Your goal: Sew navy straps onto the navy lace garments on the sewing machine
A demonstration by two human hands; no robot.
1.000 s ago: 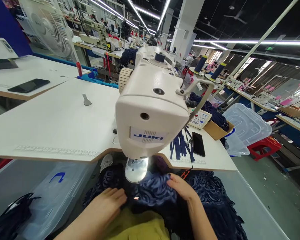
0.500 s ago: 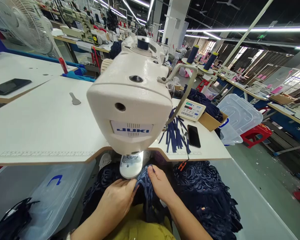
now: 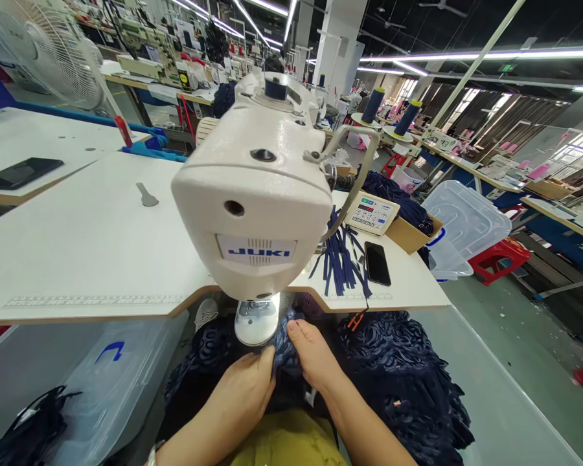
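A white JUKI sewing machine (image 3: 255,200) fills the middle, its lit plate (image 3: 256,321) at the lower end. Just right of that plate, navy textured fabric (image 3: 285,353) is pinched between both hands. My left hand (image 3: 247,388) is closed on the fabric's near left edge, below the plate. My right hand (image 3: 313,353) grips its right side, thumb on top. The needle area is hidden behind the machine head. A heap of navy ruffled fabric (image 3: 403,382) lies to the right of my right forearm, and more dark fabric is around my lap.
On the white table (image 3: 92,252) are a small grey metal piece (image 3: 147,195), navy strips (image 3: 341,259), a phone (image 3: 377,263) and a control panel (image 3: 372,213). Clear plastic bins (image 3: 111,388) stand at lower left and right. Two thread cones (image 3: 408,118) rise behind.
My left hand has moved slightly right and its thumb now points more upward. The fabric between my hands has shifted and bunched closer to the plate. My right hand has barely moved.
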